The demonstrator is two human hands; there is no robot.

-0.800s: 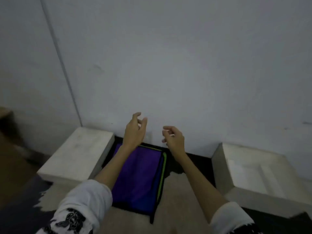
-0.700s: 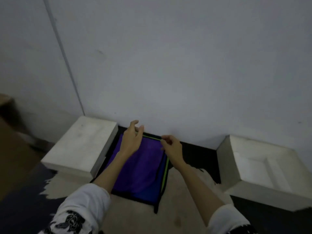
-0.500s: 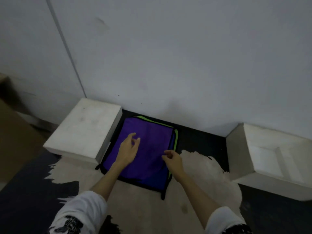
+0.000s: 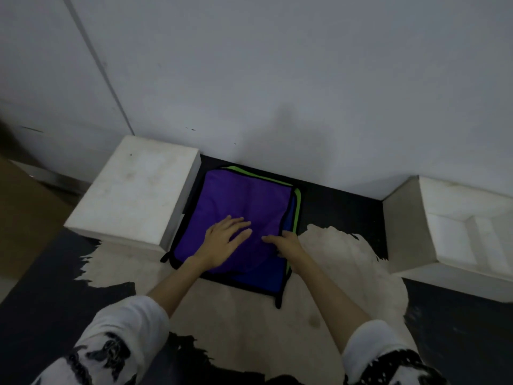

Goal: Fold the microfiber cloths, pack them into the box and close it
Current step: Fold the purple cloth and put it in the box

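- Purple cloth (image 4: 238,207) lies flat at centre frame, topmost of a stack; a blue cloth (image 4: 261,279) shows along the stack's lower and right edges, a green cloth (image 4: 297,207) peeks out along the upper and right edges, and a black edge (image 4: 279,300) runs along the bottom with a corner pointing toward the lower frame.
- Stack rests on the worktop (image 4: 244,329), partly on its dark area near the wall, partly on a pale irregular patch toward the lower frame.
- Left hand (image 4: 222,243): palm down on the lower half of the purple cloth, fingers straight and slightly spread, pointing to the upper right. Pressing flat, gripping nothing.
- Right hand (image 4: 286,243): at the stack's right edge, just beside the left hand but not touching it. Index finger extended leftward over the purple cloth; other fingers curl down at the cloth edge. Whether they pinch the layers or merely rest on them cannot be told.
- White box (image 4: 133,190): closed-looking block at centre left, just beside the stack's left edge.
- White open box (image 4: 455,232): at right of frame, well apart from the stack, with its inner recess visible.
- White sleeves with black print cover both forearms at the lower frame.
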